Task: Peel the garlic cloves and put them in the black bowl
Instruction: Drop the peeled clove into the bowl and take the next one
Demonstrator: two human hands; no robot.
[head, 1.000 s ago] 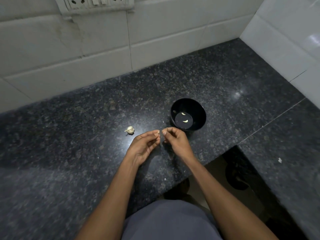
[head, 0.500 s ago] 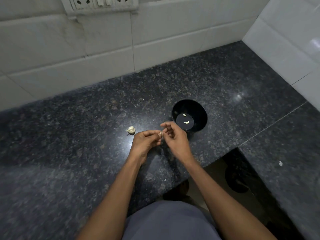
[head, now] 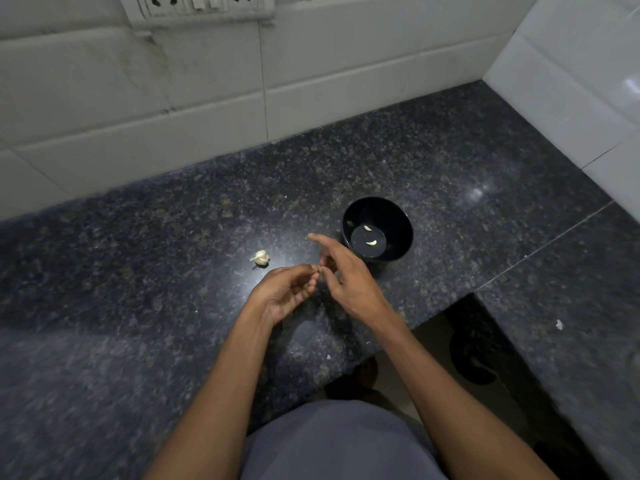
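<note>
Hands have drifted closer together since a second ago: left hand [head: 287,292] now pinches a tiny garlic clove [head: 316,269] while the right hand [head: 343,275] picks at its papery skin, forefinger stuck out. So still mid-peel. Two smooth pale crescent cloves already sit in the glossy round black bowl [head: 403,225] just right of the hands, and a lumpy, dry leftover garlic bulb [head: 260,258] waits left on the speckled dark granite counter [head: 138,271].

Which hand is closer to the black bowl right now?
Right. The right hand sits just beside the black bowl, at its near-left side, not touching. The left hand is farther left and nearer the person.
</note>
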